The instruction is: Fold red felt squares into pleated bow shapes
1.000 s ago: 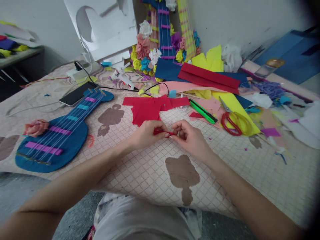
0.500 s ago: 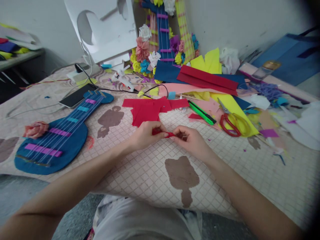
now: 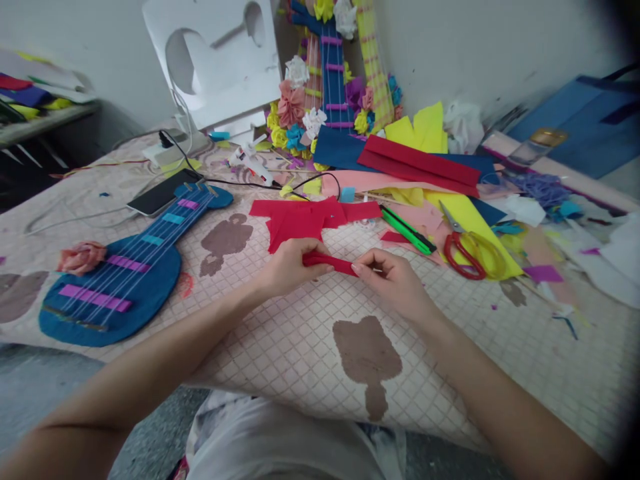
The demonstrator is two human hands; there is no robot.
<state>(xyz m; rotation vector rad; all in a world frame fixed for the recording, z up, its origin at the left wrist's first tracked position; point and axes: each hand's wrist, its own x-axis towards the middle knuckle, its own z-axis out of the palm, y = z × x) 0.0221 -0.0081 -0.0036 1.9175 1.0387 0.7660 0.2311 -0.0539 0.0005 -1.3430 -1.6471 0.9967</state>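
Note:
A narrow folded strip of red crepe paper (image 3: pixel 338 264) stretches between my two hands, just above the tablecloth. My left hand (image 3: pixel 293 268) is closed on its left end, and my right hand (image 3: pixel 387 275) pinches the right end between thumb and finger. Beyond them lie several cut red pieces (image 3: pixel 296 223), overlapping in a loose pile. To the right of the pile is a green utility knife (image 3: pixel 409 230). A pair of scissors (image 3: pixel 465 255) with red and yellow handles rests farther right, on yellow paper.
A blue paper-covered guitar (image 3: pixel 113 287) with a pink rose lies at the left, near a phone (image 3: pixel 163 193). A glue gun (image 3: pixel 253 165) with its black cord sits behind. Folded red paper (image 3: pixel 420 165) and many scraps cover the back right. Flower-decorated guitars (image 3: pixel 333 80) stand against the wall.
My hands have moved apart, the right one going rightward, so a longer stretch of the red strip now shows between them. The whole view has shifted slightly.

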